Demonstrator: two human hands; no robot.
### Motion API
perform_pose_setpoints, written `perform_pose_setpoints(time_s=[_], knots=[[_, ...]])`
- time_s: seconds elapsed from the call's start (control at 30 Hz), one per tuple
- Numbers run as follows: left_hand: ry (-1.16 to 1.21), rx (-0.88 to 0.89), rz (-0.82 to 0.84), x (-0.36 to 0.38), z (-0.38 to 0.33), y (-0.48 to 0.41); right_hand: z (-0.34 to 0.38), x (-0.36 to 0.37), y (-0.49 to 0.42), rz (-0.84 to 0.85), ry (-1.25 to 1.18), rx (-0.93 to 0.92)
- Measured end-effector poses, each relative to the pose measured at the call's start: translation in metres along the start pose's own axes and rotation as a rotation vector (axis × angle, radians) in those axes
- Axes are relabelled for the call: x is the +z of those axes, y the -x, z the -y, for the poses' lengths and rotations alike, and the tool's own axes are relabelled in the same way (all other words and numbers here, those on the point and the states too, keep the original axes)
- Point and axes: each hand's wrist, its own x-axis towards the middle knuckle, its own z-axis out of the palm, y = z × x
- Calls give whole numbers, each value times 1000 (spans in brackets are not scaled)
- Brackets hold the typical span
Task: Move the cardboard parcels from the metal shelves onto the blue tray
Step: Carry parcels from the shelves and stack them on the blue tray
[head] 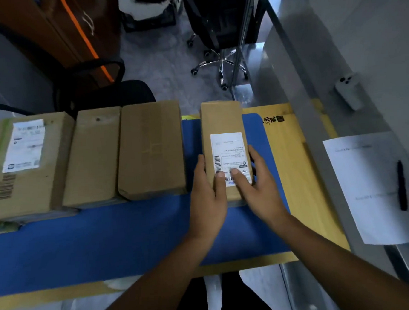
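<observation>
Hands (208, 195) both grip parcel (221, 120) | blue tray (131, 231) on wooden board (302, 172) | chair (214, 22) beyond

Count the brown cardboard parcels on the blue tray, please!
4, on the flat blue tray: big labelled cardboard parcel far left; plain cardboard parcel beside it; second plain parcel next; narrow labelled parcel rightmost, held by left hand and right hand. More may hide off-frame.

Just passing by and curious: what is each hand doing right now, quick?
Left hand: grips the labelled parcel by its left side, thumb on top.
Right hand: grips the same parcel by its right side, thumb on top.
</observation>
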Motion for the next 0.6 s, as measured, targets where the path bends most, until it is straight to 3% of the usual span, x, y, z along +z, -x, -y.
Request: perform_pose_setpoints(time_s=[0.37,0.6], knots=[[-39,109,-237,-70,-17,-29,8,14,-35,105,21,-19],[19,52,-221,-92,-7,-24,14,28,-37,83,36,-27]])
